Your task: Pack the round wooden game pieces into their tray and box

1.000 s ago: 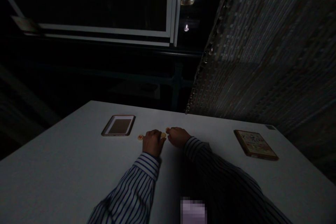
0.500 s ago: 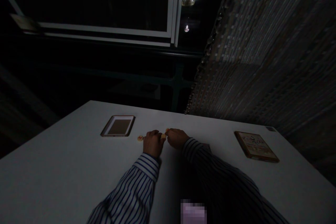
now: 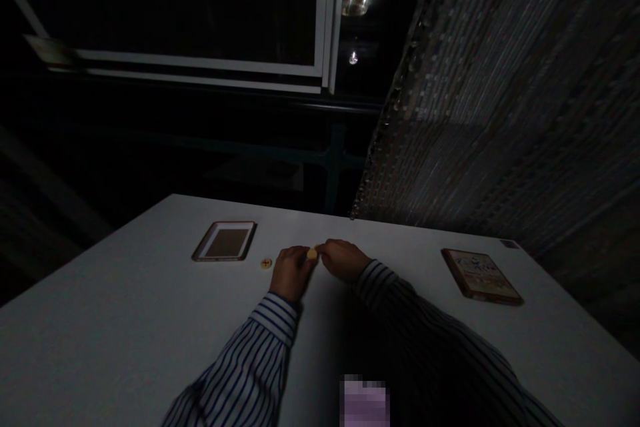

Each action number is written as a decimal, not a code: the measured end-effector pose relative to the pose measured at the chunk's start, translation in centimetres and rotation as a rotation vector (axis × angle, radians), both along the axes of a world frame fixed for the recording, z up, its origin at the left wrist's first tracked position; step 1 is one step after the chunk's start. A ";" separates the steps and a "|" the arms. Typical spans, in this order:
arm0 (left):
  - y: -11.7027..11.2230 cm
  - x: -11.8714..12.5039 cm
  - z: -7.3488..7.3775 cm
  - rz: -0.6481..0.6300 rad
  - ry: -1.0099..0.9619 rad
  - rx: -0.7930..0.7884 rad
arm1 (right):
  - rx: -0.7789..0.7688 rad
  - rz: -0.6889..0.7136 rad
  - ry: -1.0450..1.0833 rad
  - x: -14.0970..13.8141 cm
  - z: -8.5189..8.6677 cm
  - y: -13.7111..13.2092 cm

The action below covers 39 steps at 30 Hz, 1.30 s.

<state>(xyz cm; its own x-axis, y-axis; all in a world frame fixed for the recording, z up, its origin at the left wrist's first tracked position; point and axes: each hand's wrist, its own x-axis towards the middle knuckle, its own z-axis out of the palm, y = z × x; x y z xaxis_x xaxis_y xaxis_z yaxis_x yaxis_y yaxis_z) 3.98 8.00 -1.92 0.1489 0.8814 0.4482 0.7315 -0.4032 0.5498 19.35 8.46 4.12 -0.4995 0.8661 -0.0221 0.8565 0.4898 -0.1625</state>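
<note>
See white table [image 3: 125, 320], v. dim, across lower half of frame. Upper R, see beaded curtain [image 3: 500, 80] hanging to approx. table's far edge. Upper L, note white window frame [image 3: 200, 62]. Bottom ctr-R, find striped R sleeve [image 3: 425, 333], mostly in shadow; bottom ctr-L, striped L sleeve [image 3: 240, 360]. At R of frame, see flat box [image 3: 485, 275] w/ printed top, lying on table. L of ctr, see shallow tray [image 3: 230, 241], brown inside w/ pale inner edge, also on table. Nr ctr, see L hand [image 3: 291, 272] & R hand [image 3: 346, 260], almost meeting. Top ctr, spot lit lamp [image 3: 355, 3]. Betw. tray & L hand, see red-marked disc [image 3: 266, 263] flat on table, untouched. Betw. hands, find plain yellow disc [image 3: 313, 254], pinched by L thumb & fingertips. Note R fingers curled right beside it; can't tell if touching it or clasping anything.
</note>
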 end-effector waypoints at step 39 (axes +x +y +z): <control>-5.5 6.4 2.5 -0.184 -0.303 0.017 | 0.035 -0.052 0.371 8.0 1.4 -6.3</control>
